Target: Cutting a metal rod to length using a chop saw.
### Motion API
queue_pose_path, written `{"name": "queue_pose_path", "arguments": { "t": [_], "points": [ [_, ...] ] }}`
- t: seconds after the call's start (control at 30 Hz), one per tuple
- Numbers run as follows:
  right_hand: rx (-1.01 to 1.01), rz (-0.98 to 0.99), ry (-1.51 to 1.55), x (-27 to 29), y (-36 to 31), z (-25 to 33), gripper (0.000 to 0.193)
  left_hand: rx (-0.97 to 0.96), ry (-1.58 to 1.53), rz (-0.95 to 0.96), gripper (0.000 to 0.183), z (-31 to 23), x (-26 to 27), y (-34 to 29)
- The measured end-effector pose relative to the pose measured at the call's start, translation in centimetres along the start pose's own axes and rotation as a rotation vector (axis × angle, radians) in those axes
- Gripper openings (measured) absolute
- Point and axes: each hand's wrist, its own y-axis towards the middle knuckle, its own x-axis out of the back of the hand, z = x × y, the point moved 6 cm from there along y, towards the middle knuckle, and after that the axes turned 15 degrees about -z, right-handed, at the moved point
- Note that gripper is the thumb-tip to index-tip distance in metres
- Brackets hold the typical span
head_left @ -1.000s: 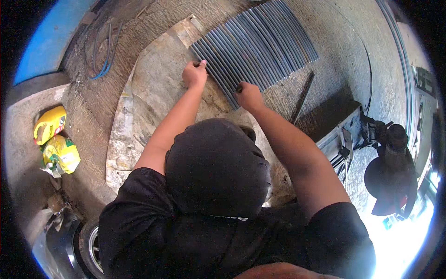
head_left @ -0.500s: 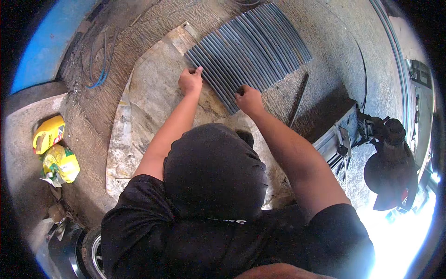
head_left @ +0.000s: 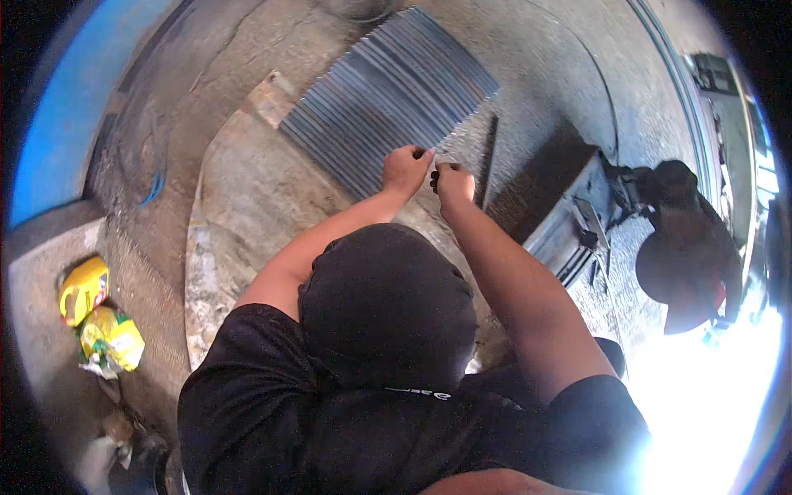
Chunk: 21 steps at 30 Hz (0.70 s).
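Observation:
Many slim dark metal rods [head_left: 388,91] lie side by side in a slanted row ahead of me. Their near end rests over a stained, pale sheet [head_left: 256,181] on the floor. My left hand [head_left: 404,172] is at the near right edge of the row, thumb and fingers pinched together. Just right of it, my right hand [head_left: 455,183] is closed, its fingers curled, with dark patches at the fingertips. The two hands are close together but apart. Whatever either hand pinches is too small or hidden to make out.
A loose dark bar [head_left: 488,157] lies right of my hands. Beyond it stand a boxy metal piece [head_left: 569,223] and a dark machine with a round guard [head_left: 672,260]. At left are a yellow jug [head_left: 84,290] and a yellow-green bag [head_left: 113,337].
My left hand has moved right from the row's left corner to beside my right hand. My right hand has come slightly off the rods. The whole view has shifted a little.

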Motion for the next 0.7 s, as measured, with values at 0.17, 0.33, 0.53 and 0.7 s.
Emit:
{"name": "queue_pose_path", "arguments": {
  "t": [0.17,0.33,0.53,0.7],
  "points": [
    [-0.430,-0.146,0.357,7.1,5.0,-4.1,0.019,-0.111,0.089,0.259,0.047,-3.4,-9.1,-0.9],
    [-0.626,-0.193,0.271,10.5,8.1,-8.3,0.044,-0.333,0.460,0.369,0.054,-6.5,-15.9,-1.6],
    [-0.717,0.041,0.616,9.6,8.0,-8.8,0.027,-0.282,0.627,0.449,0.047,-5.7,-19.2,-1.2],
    [-0.855,0.128,0.856,6.5,7.1,-7.0,0.031,-0.340,0.559,0.299,0.041,-7.7,-17.8,-1.9]
  ]
}}
